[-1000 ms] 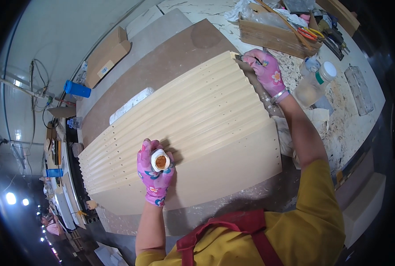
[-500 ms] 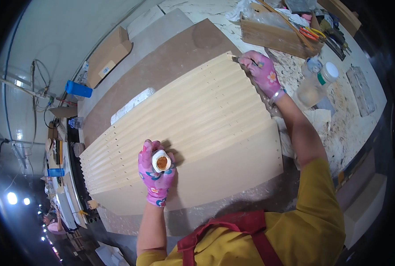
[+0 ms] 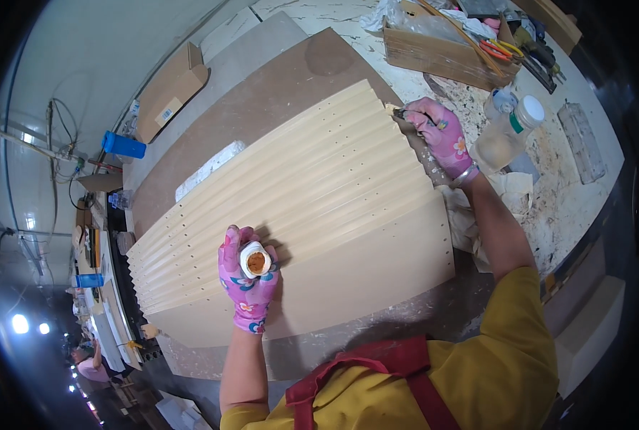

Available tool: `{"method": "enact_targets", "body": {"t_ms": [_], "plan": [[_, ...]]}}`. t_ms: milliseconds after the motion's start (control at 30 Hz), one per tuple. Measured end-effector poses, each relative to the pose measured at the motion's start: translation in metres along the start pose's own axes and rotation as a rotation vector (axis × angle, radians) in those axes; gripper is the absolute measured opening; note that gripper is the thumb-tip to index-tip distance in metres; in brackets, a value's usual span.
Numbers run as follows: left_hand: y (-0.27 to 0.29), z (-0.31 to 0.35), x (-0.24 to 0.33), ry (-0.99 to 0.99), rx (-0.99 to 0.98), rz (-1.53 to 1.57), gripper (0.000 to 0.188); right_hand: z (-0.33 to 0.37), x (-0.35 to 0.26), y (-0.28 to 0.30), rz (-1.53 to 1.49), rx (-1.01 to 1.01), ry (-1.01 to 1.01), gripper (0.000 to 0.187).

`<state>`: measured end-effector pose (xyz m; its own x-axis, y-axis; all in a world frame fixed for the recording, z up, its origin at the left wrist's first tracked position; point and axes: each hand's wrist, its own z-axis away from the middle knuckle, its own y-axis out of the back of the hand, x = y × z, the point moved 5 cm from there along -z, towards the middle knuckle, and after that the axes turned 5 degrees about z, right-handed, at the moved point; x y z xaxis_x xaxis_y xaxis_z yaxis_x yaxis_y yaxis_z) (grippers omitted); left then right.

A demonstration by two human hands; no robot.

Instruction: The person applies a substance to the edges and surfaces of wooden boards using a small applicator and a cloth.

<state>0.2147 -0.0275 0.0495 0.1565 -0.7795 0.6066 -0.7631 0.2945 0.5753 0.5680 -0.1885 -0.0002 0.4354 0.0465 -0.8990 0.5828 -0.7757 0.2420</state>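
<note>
In a pink flowered glove, my left hand [image 3: 249,294] wraps round a small white open-mouthed bottle [image 3: 246,269]. Orange-brown matter shows inside its mouth. Below it lies a pale cream ribbed panel [image 3: 298,179], with rows of small dark holes across the ribs and a flat strip along the near side. My right hand [image 3: 441,135], gloved alike, pinches a small thin dark tool [image 3: 399,113] at the panel's far right edge. Pale stuff sits on the tool's tip; its exact kind is too small to make out. Whether the tip touches the panel I cannot tell.
A cardboard box [image 3: 445,61] of tools, with orange-handled scissors, stands at the far right. Near it are a clear white-capped jar [image 3: 506,136] and a grey block [image 3: 583,143]. Behind the panel lie a white bar [image 3: 208,170], a carton [image 3: 172,93] and a blue container [image 3: 124,145].
My right hand has moved right and slightly nearer, taking the tool's tip from the panel's far corner out to its right edge. My left hand still holds the bottle, hardly shifted.
</note>
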Motion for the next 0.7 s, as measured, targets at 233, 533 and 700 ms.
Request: {"method": "enact_targets", "body": {"t_ms": [233, 533, 700], "plan": [[-0.005, 0.002, -0.007, 0.065, -0.063, 0.117, 0.075, -0.007, 0.026, 0.010, 0.106, 0.241, 0.042, 0.013], [0.001, 0.006, -0.007, 0.077, -0.055, 0.035, 0.075, 0.015, -0.008, 0.008, 0.081, -0.065, 0.045, 0.017], [0.000, 0.007, -0.007, 0.107, -0.052, 0.060, 0.075, 0.009, 0.003, 0.003, 0.176, 0.024, 0.063, 0.016]]}}
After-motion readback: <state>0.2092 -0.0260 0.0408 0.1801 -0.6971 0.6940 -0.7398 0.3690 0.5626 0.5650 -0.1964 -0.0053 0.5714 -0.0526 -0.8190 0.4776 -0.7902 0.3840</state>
